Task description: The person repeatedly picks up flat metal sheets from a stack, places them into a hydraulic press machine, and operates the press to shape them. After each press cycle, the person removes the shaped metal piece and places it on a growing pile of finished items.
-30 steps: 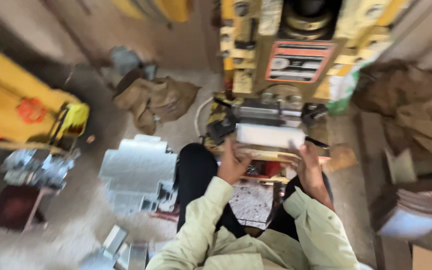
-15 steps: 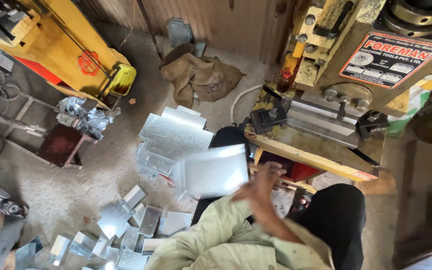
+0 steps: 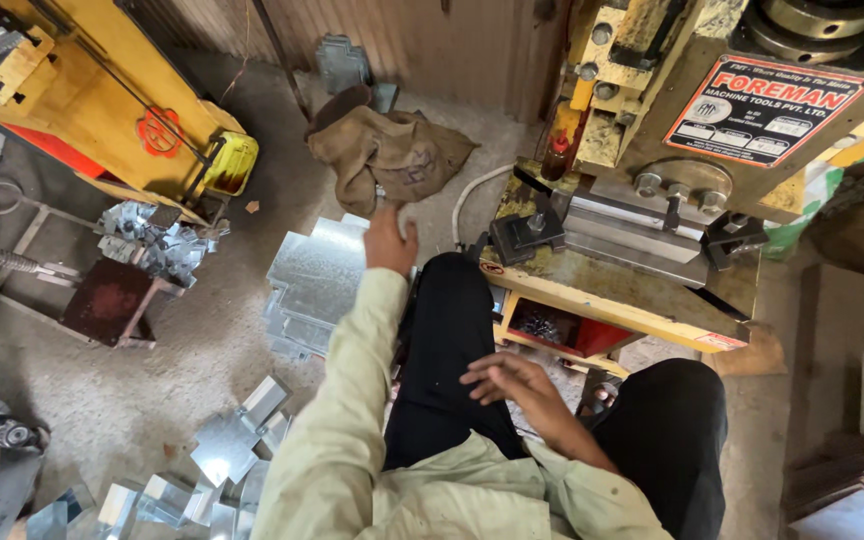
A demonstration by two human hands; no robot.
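My left hand (image 3: 389, 238) reaches out to the left, fingers apart, just past the far edge of a stack of flat shiny metal sheets (image 3: 317, 275) lying on the floor; it holds nothing. My right hand (image 3: 512, 382) hovers over my lap between my black trouser legs, fingers spread and empty. The yellow press machine (image 3: 652, 150) stands right in front of my knees, its steel die block (image 3: 632, 235) bare.
Several bent metal pieces (image 3: 222, 450) lie on the floor at lower left. A brown sack (image 3: 387, 150) lies beyond the sheets. A yellow machine frame (image 3: 102, 110) and scrap-laden stand (image 3: 152, 245) are at left. Stacked boards (image 3: 852, 480) sit at lower right.
Both hands were at the press on a metal sheet; the sheet was swung leftward, and now it lies on the floor stack with my left hand free above it. My right hand dropped to my lap.
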